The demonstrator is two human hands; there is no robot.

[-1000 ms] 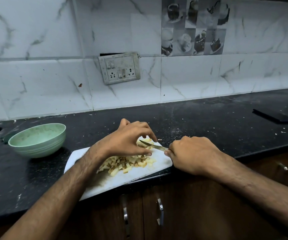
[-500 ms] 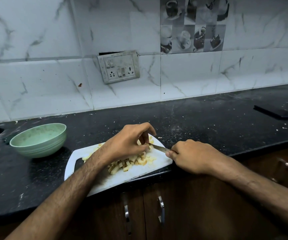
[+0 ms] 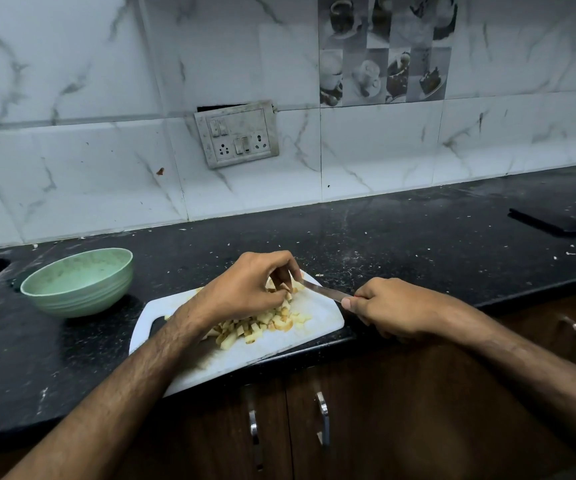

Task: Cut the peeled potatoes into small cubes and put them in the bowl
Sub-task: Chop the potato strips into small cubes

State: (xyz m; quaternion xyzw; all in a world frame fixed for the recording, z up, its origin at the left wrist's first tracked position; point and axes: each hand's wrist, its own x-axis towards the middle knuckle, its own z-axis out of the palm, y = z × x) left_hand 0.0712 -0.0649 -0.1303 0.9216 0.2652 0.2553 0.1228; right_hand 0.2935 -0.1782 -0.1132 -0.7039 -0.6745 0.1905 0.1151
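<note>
Risking a nick: left hand (image 3: 245, 292) curled over the heap of pale yellow diced potato pieces (image 3: 262, 323) on the white plastic cutting board (image 3: 317, 315), fingers (image 3: 284, 273) pinching a piece at the heap's far end, just beside the thin steel blade of the small knife (image 3: 321, 292). Right hand (image 3: 394, 311) wrapped tight round the knife handle, blade tip aimed at those fingertips; likely trouble from any slip or hurried stroke. Could also have sent cubes off the board's near edge, overhanging the black speckled stone table (image 3: 400, 237). Round pale green bowl (image 3: 78, 282) sat well apart on the left, apparently holding no cubes yet. Against half a second earlier: left hand lifted and arched higher, knife angled up slightly, heap unchanged.
</note>
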